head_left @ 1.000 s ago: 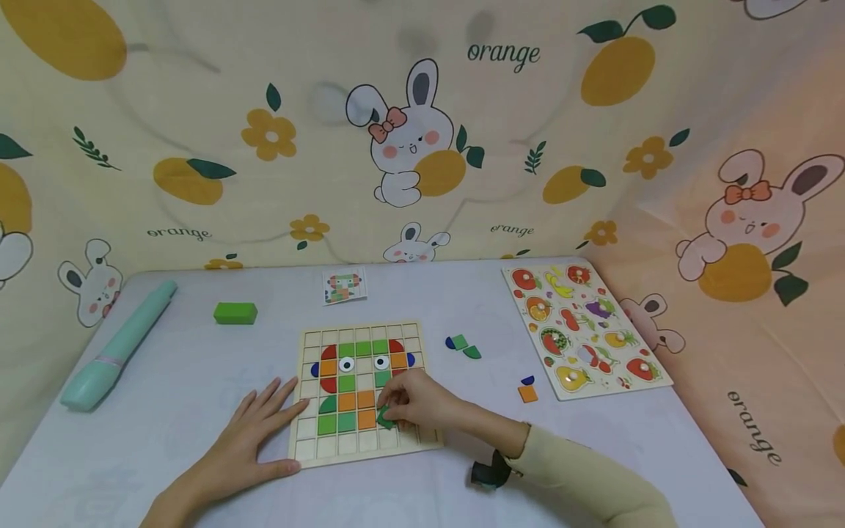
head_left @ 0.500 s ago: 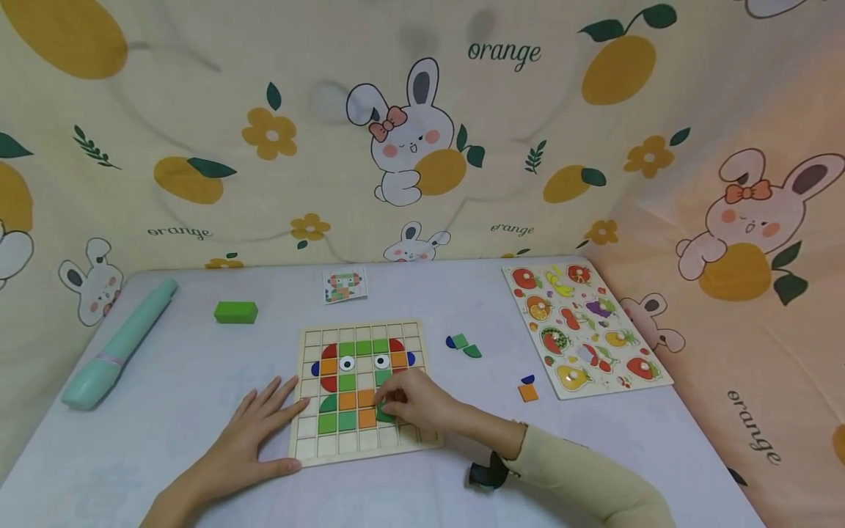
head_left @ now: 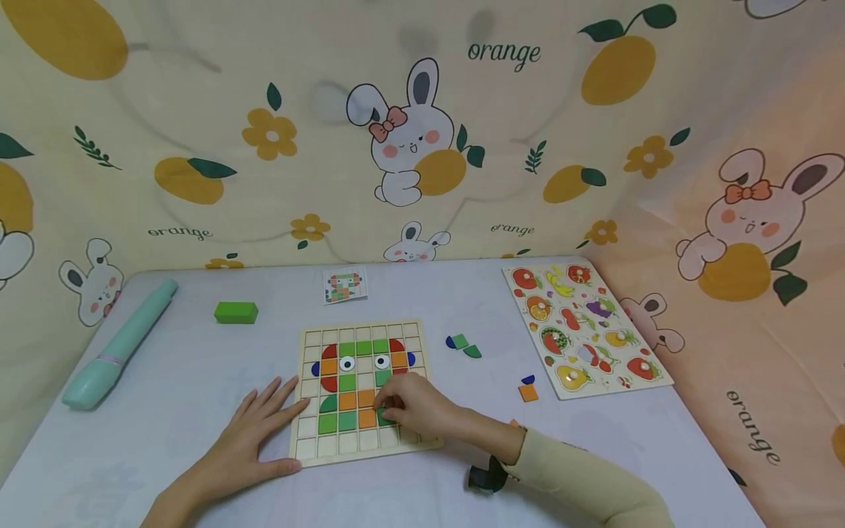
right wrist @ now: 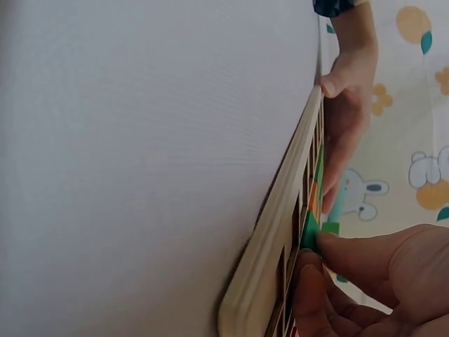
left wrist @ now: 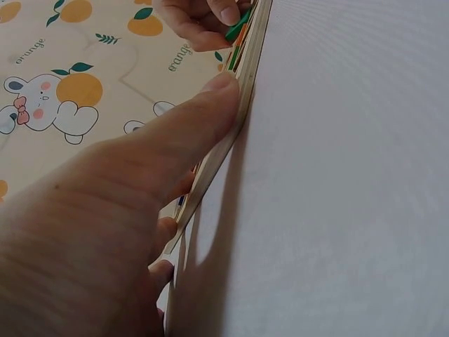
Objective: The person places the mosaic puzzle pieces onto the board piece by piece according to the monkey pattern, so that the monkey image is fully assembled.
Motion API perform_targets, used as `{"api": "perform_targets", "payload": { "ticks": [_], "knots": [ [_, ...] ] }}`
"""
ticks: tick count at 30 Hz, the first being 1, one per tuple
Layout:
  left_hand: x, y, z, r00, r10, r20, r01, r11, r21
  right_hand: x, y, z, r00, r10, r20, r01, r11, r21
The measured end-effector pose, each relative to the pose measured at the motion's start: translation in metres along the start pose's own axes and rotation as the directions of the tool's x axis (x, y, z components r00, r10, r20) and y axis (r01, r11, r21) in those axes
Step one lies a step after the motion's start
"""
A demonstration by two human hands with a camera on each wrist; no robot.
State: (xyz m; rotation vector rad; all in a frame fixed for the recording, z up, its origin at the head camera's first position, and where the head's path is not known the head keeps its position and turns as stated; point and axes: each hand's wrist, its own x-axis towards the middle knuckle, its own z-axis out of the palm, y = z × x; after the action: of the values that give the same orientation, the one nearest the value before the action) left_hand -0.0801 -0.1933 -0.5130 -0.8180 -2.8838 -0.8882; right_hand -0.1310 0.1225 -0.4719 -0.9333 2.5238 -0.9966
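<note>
A wooden grid board point(head_left: 306, 449) lies at the middle of the table, with coloured tiles and two eye tiles set in its squares. My left hand point(head_left: 247, 440) rests at its left side, fingers spread, the thumb against the frame as the left wrist view also shows. Over the lower right part of the board, my right hand point(head_left: 419, 403) pinches a dark green tile point(right wrist: 309, 232) between thumb and fingers. That tile sits at a square beside an orange tile point(head_left: 367, 419); my fingers hide part of it. Several squares under the right hand are covered from view.
A picture card point(head_left: 345, 285) lies behind the board. Loose green tiles point(head_left: 472, 352) and an orange tile point(head_left: 527, 394) are to the right. A fruit puzzle board point(head_left: 581, 330) stands farther right. At left are a green block point(head_left: 235, 313) and a teal tapered object point(head_left: 122, 348).
My right hand has shifted slightly left, and the green tile has gone from tilted to lying flatter at its square. The left hand stays in place.
</note>
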Motion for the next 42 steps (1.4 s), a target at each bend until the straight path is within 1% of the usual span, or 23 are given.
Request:
{"api": "perform_targets", "payload": {
  "ticks": [5,9,12,15,19,21,23,25,26,28,30,32,34,36,37,39,42],
  "knots": [
    [0.000,0.001,0.000,1.000,0.002,-0.005,-0.002,1.000,0.007,-0.002,-0.004,0.001,1.000,0.010,-0.016,-0.010,0.999,-0.038],
    [0.000,0.003,0.000,1.000,0.005,-0.013,-0.005,1.000,0.001,-0.004,-0.006,0.003,0.999,-0.016,-0.037,0.012,0.991,-0.131],
    [0.000,0.004,0.000,1.000,0.003,-0.011,-0.003,1.000,-0.004,-0.005,-0.008,0.004,0.998,-0.037,-0.050,0.027,0.983,-0.182],
    [0.000,0.004,0.000,1.000,0.010,-0.017,-0.010,1.000,0.000,-0.005,-0.008,0.004,0.997,-0.054,-0.051,0.040,0.970,-0.241],
    [0.000,0.003,-0.001,0.999,0.030,-0.032,-0.030,0.999,0.011,-0.005,-0.008,0.004,0.994,-0.101,-0.037,0.083,0.941,-0.329],
    [0.000,0.003,0.000,0.999,0.025,-0.031,-0.024,1.000,0.009,-0.006,-0.007,0.003,0.992,-0.121,-0.029,0.104,0.934,-0.343],
    [0.000,0.002,0.000,1.000,0.014,-0.022,-0.014,1.000,0.002,-0.006,-0.005,-0.002,0.993,-0.115,-0.031,0.099,0.942,-0.320],
    [0.000,0.002,0.000,1.000,0.003,-0.013,-0.003,1.000,-0.004,-0.004,0.000,-0.011,0.993,-0.095,-0.073,0.070,0.953,-0.295],
    [0.000,0.001,0.000,1.000,0.001,-0.010,-0.001,1.000,-0.005,-0.003,0.004,-0.018,0.991,-0.079,-0.110,0.044,0.957,-0.287],
    [0.000,0.001,0.000,1.000,0.000,-0.006,0.000,1.000,-0.004,0.000,0.016,-0.036,0.977,-0.045,-0.209,-0.022,0.952,-0.306],
    [0.000,0.001,0.000,1.000,0.003,-0.012,-0.003,1.000,-0.005,0.003,0.033,-0.056,0.951,-0.011,-0.308,-0.104,0.930,-0.354],
    [0.000,0.000,0.001,1.000,0.004,-0.014,-0.005,1.000,-0.006,0.004,0.051,-0.074,0.931,0.043,-0.363,-0.200,0.891,-0.408],
    [0.001,0.001,0.001,1.000,0.001,-0.010,-0.001,1.000,-0.008,0.003,0.068,-0.088,0.921,0.106,-0.375,-0.277,0.854,-0.439],
    [0.001,0.001,0.001,1.000,-0.007,-0.006,0.007,1.000,-0.013,0.001,0.081,-0.098,0.921,0.167,-0.351,-0.318,0.842,-0.436],
    [0.001,0.001,0.001,1.000,-0.009,-0.003,0.009,1.000,-0.014,0.000,0.087,-0.102,0.922,0.192,-0.336,-0.331,0.842,-0.426],
    [0.000,0.000,0.001,1.000,-0.010,-0.001,0.010,1.000,-0.013,-0.002,0.094,-0.106,0.922,0.230,-0.311,-0.342,0.861,-0.377],
    [0.000,0.000,0.001,1.000,-0.004,-0.003,0.004,1.000,-0.007,-0.004,0.100,-0.108,0.927,0.250,-0.281,-0.333,0.893,-0.303]
  ]
}}
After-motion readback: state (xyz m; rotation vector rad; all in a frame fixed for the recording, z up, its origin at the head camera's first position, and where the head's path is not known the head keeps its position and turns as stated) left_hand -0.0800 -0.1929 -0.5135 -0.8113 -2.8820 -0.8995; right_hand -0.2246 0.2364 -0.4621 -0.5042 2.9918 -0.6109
